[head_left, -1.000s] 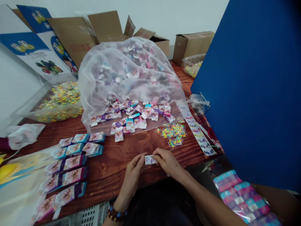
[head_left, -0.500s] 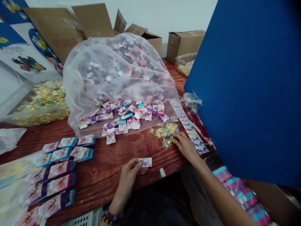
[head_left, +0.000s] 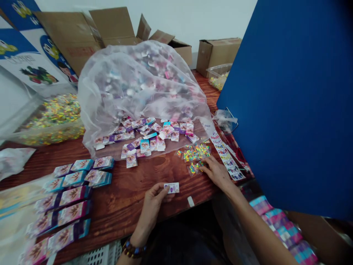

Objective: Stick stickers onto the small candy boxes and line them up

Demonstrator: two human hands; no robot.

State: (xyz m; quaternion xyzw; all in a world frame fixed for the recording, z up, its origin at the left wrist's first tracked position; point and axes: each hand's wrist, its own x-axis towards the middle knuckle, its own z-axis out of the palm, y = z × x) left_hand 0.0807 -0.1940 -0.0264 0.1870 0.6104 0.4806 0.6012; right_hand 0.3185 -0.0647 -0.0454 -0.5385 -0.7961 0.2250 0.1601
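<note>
My left hand [head_left: 157, 197] is closed on a small white sticker card [head_left: 172, 188] printed with purple ovals, held just above the table's front edge. My right hand [head_left: 216, 172] has its thumb and forefinger apart at the edge of a small clear packet of coloured beads [head_left: 194, 168]. Its other fingers are partly hidden. Behind that packet lies a pile of similar bead packets [head_left: 197, 151]. Beside my right hand runs a long strip of printed stickers [head_left: 224, 156]. Small printed boxes [head_left: 145, 146] lie loose at the mouth of a sheer white bag [head_left: 143, 84] full of more.
Rows of filled small boxes [head_left: 73, 195] stand at the left. Behind them is a clear tub of bead packets [head_left: 55, 129]. Cardboard boxes [head_left: 217, 55] line the back wall. A large blue panel [head_left: 286, 110] blocks the right side. A white scrap [head_left: 191, 201] lies near the table edge.
My right hand's thumb and forefinger have spread a little apart, and the nearest packet has shifted slightly left. My left hand still holds the card. The view has moved slightly.
</note>
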